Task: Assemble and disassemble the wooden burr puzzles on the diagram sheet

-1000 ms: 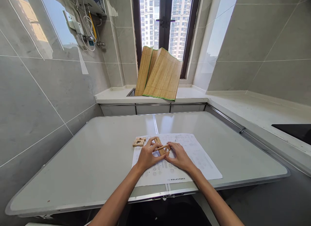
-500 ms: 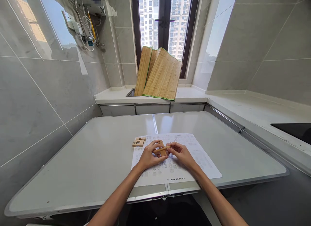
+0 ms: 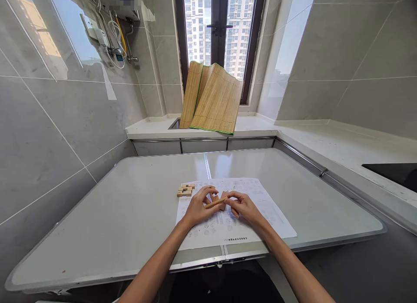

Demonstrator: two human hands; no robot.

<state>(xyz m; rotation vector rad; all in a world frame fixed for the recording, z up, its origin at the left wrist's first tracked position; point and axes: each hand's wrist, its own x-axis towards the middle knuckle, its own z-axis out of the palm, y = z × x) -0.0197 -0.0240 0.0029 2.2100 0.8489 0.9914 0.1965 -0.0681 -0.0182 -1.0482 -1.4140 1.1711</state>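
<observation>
Fingers (image 3: pixel 211 191) of both hands grip wooden pieces (image 3: pixel 216 202) above a pale table (image 3: pixel 137 211) facing a bright window (image 3: pixel 218 29).

A sheet of paper (image 3: pixel 257 211) lies on a table (image 3: pixel 137 211), 2 hands (image 3: pixel 219 203) above it holding blocks (image 3: pixel 216 202); more blocks (image 3: pixel 185 190) sit at its far left corner. Behind, a mat (image 3: pixel 216 98) stands on a counter (image 3: pixel 150 128) before a window (image 3: pixel 219 33).

The left hand (image 3: pixel 199 207) and right hand (image 3: pixel 245 207) are bare, like both forearms (image 3: pixel 159 258); black clothing (image 3: pixel 228 283) bears a pale speck (image 3: pixel 209 291).
</observation>
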